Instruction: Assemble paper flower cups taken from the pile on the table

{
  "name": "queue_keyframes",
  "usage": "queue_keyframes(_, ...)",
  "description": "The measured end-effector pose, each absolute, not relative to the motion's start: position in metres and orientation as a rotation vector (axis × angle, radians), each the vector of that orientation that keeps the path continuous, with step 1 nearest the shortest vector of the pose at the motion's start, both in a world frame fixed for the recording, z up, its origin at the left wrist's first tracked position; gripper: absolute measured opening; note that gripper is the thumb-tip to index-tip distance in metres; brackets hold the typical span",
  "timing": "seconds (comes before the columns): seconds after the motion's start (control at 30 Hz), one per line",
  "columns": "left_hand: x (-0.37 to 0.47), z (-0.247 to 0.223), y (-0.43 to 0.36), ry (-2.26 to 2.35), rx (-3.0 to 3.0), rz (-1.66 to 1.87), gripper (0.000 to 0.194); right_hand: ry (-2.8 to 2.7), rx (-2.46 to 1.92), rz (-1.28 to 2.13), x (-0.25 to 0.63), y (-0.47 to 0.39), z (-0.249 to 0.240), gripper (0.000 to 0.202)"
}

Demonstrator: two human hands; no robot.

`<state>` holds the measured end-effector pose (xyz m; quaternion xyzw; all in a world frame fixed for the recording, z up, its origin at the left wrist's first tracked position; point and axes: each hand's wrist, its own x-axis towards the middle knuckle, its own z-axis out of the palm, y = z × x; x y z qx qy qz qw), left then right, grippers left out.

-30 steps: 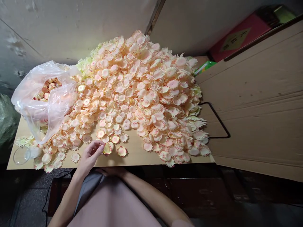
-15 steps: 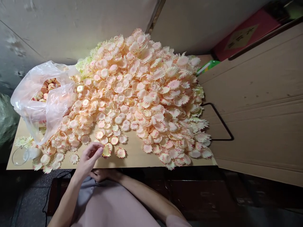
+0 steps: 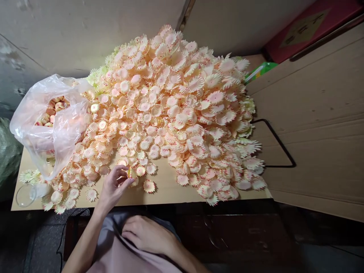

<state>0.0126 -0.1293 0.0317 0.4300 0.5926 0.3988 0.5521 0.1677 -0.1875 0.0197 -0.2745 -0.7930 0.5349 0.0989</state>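
My left hand [image 3: 116, 185] reaches over the front of the table, thumb and fingertips closed on one small artificial flower piece [image 3: 130, 173]. This piece is turned partly edge-on and shows yellow with reddish tips. Just right of it lie loose flower pieces, one flat and apart from the others near the front edge [image 3: 149, 186]. Behind them rises a large heap of pale pink and cream artificial flower pieces [image 3: 182, 117] with jagged rims. My right hand [image 3: 148, 232] lies on my lap against the shirt, fingers loosely laid out, holding nothing that I can see.
At the left stands a white translucent plastic bag [image 3: 61, 131] with rolled flower pieces showing inside. A clear round cup [image 3: 26, 196] is at the left front corner. On the right lean a cardboard sheet [image 3: 318, 125] and a black metal bar [image 3: 280, 144]. A red box [image 3: 313, 30] is behind.
My left hand has moved slightly right with the flower piece, which is now turned more edge-on. My right hand has moved from under the table edge back onto my lap. The view shifted slightly.
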Motion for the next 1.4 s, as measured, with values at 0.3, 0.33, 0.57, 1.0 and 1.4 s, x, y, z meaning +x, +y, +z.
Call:
queue_keyframes(0.3, 0.020, 0.044, -0.125, 1.369, 1.201, 0.938, 0.032, -1.532, -1.173, 1.371, 0.197, -0.108, 0.045, 0.021)
queue_keyframes(0.33, 0.020, 0.046, -0.124, 1.372, 1.203, 0.925, 0.032, -1.493, -1.142, 1.442, 0.196, -0.104, 0.042, 0.022)
queue_keyframes(0.57, 0.022, 0.047, -0.123, 1.209, 0.930, 0.966, 0.039, -1.249, -1.012, 1.732, 0.204, -0.097, 0.029, 0.025)
queue_keyframes(1.0, 0.016, 0.040, -0.124, 1.210, 0.738, 0.945, 0.034, -1.212, -1.031, 1.721, 0.203, -0.103, 0.037, 0.029)
queue_keyframes(1.4, 0.022, 0.042, -0.124, 1.346, 0.927, 0.928, 0.026, -1.358, -1.092, 1.522, 0.200, -0.109, 0.015, 0.017)
